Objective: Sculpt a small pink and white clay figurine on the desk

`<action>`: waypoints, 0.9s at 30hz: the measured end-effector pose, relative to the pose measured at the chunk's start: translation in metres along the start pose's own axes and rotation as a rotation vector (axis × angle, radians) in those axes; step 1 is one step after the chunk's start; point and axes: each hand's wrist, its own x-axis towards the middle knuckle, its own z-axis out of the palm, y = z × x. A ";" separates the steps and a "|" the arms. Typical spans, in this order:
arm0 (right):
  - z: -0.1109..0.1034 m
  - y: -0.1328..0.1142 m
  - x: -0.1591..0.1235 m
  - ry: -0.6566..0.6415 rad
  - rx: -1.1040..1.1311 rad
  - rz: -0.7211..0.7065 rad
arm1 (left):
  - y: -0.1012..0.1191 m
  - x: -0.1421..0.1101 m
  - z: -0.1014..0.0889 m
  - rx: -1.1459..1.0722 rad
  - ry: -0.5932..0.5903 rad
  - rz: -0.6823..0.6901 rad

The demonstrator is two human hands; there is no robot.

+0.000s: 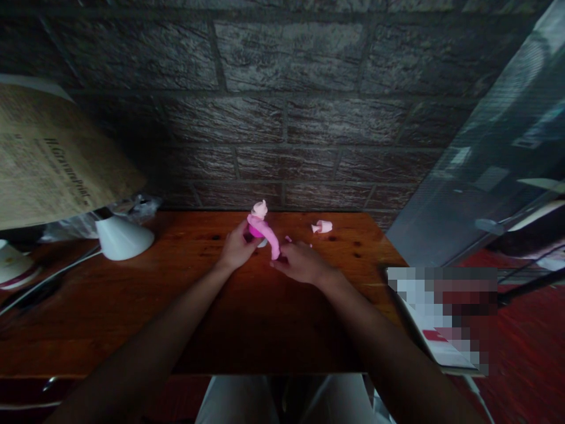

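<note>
Holding the pink figure (260,228) in both hands, I have it upright near the back edge of the tabletop (168,265), about midway between the left and right sides. My left hand (238,247) is closed around the magenta body from the left side, thumb and fingers clamped on it. My right hand (304,262) has the lower end of the figure's long pink limb (271,238) pinched between thumb and fingers; that limb slopes down from the upper body toward the tabletop's front edge. On top sits a paler pink head-like part (259,209), and a small greyish-white piece (263,242) shows under the body, partly behind my left fingers. Whether the figure's underside touches the wood, I cannot tell.

Just beyond my right knuckles lies a small pink bit (288,238), too small to make out. Farther off, toward the tabletop's back right corner, a light pink piece (324,226) lies on its side, apart from both my hands. At the back left stands a lamp, its white base (126,238) on the wood under a printed brown shade (57,153), with clear plastic (148,206) behind it. A pale cup (15,265) stands at the far left, and a white cable (66,271) runs from the lamp base past it. A brick wall (282,118) rises behind the back edge.
</note>
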 end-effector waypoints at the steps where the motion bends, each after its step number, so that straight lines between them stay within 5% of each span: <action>1: 0.000 0.000 0.000 -0.005 -0.006 0.010 | 0.000 0.000 0.000 -0.002 0.003 0.000; 27: -0.001 -0.001 0.000 -0.020 -0.005 0.018 | -0.001 0.000 0.000 -0.008 0.010 -0.002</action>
